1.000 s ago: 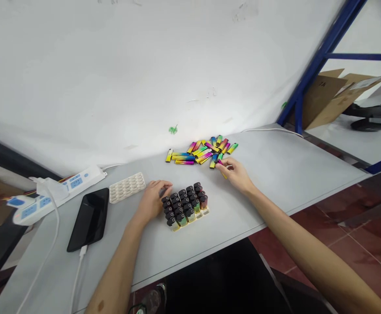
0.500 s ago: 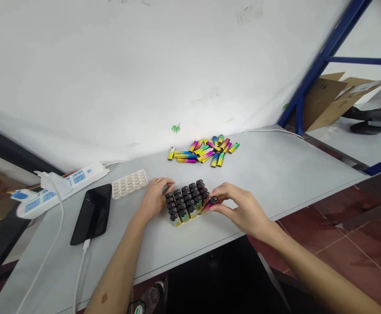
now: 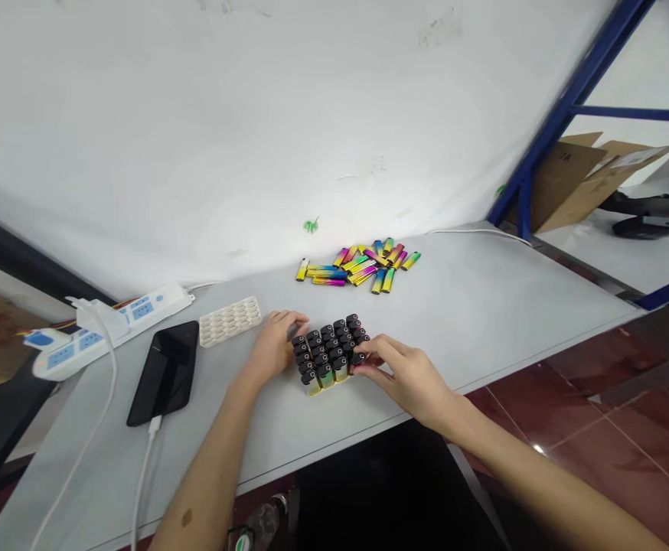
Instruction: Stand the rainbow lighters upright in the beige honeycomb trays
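Note:
Several black-topped lighters [image 3: 326, 354] stand upright in close rows in a pale tray [image 3: 330, 386] on the grey table. My right hand [image 3: 395, 371] pinches a lighter [image 3: 357, 359] at the near right corner of the block, its top level with the others. At the block's left side rests my left hand [image 3: 277, 340], fingers bent; what its fingertips hold, if anything, is hidden. Behind the block lies a loose pile of bright multicoloured lighters [image 3: 363, 264] near the wall.
An off-white tray with oval holes [image 3: 230, 321] lies to the left. Beside it are a black phone [image 3: 163, 373] on a white cable and a power strip [image 3: 110, 329]. A cardboard box [image 3: 575, 184] stands behind the blue frame [image 3: 541, 145] at right.
My right hand has moved left and brought its lighter from beside the block to the near right corner. My left hand stays at the block's left side.

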Tool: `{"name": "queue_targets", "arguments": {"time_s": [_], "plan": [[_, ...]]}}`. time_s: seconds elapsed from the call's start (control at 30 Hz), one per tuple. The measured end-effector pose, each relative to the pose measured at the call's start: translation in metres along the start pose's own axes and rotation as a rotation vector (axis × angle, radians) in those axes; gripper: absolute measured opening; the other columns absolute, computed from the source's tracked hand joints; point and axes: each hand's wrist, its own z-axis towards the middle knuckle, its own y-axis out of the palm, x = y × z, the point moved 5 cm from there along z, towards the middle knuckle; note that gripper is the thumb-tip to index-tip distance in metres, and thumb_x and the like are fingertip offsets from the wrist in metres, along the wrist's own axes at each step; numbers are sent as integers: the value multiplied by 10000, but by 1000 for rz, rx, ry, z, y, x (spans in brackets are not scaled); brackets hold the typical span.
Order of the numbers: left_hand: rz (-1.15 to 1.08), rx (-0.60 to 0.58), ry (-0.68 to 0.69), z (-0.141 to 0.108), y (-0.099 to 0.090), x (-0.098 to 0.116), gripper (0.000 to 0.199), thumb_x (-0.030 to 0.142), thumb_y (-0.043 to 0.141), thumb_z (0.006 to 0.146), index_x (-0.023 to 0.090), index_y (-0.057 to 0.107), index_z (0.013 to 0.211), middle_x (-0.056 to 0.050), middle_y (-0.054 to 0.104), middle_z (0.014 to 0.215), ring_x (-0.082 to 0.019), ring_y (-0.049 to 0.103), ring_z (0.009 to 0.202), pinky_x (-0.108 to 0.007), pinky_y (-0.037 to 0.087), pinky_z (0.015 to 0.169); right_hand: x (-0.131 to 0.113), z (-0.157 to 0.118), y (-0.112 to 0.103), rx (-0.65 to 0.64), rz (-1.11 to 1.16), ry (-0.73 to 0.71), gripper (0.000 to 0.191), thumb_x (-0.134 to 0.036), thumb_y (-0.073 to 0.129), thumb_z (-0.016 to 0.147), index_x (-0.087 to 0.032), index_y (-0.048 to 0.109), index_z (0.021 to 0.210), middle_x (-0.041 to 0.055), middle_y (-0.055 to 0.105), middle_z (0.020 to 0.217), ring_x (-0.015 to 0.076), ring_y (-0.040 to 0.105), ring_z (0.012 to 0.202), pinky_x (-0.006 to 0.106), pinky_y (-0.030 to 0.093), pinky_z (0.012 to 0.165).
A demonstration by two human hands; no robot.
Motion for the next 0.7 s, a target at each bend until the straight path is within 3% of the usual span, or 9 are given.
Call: {"name": "queue_targets", "arguments": {"time_s": [0.17, 0.33, 0.47, 0.6, 0.7], "plan": [[0, -4, -2, 0, 0, -1, 192, 284, 487, 931, 205, 657, 972, -68, 715, 982, -258, 568, 984, -419, 459, 876, -1, -1, 3, -4, -53, 69, 224, -267, 651, 915, -240, 552, 1114, 24, 757, 975, 187, 733, 776, 291, 556, 632], [-2, -6, -1, -1, -1, 0, 173, 242, 505, 910, 209, 662, 974, -59, 714, 990, -253, 576, 990, -404, 466, 860, 3, 5, -11, 58, -89, 109, 199, -416, 607, 932, -230, 574, 992, 6, 754, 869, 157, 697, 664, 257, 471, 572], [-6, 6, -2, 0, 1, -1, 197, 289, 484, 938, 210, 661, 977, -62, 713, 995, -255, 569, 1000, -418, 461, 879, 51, 31, -27, 147, -182, 292, 313, -429, 408, 1010, -217, 616, 911, 13, 683, 711, 151, 599, 575, 272, 402, 578], [-4, 9, -6, 1, 3, -4, 203, 296, 476, 945, 205, 657, 966, -67, 711, 988, -256, 572, 995, -425, 460, 888, 117, 68, -26, 114, -324, 430, 378, -386, 323, 1022, -235, 644, 1151, 112, 661, 1062, 227, 639, 855, 314, 420, 685], [-7, 7, -6, 0, 2, -3, 207, 305, 476, 949, 207, 654, 985, -68, 709, 994, -256, 570, 1011, -418, 464, 885, 152, 81, -20, 75, -392, 538, 394, -469, 399, 986, -206, 675, 1081, 161, 616, 1111, 303, 599, 1034, 373, 443, 802]]}}
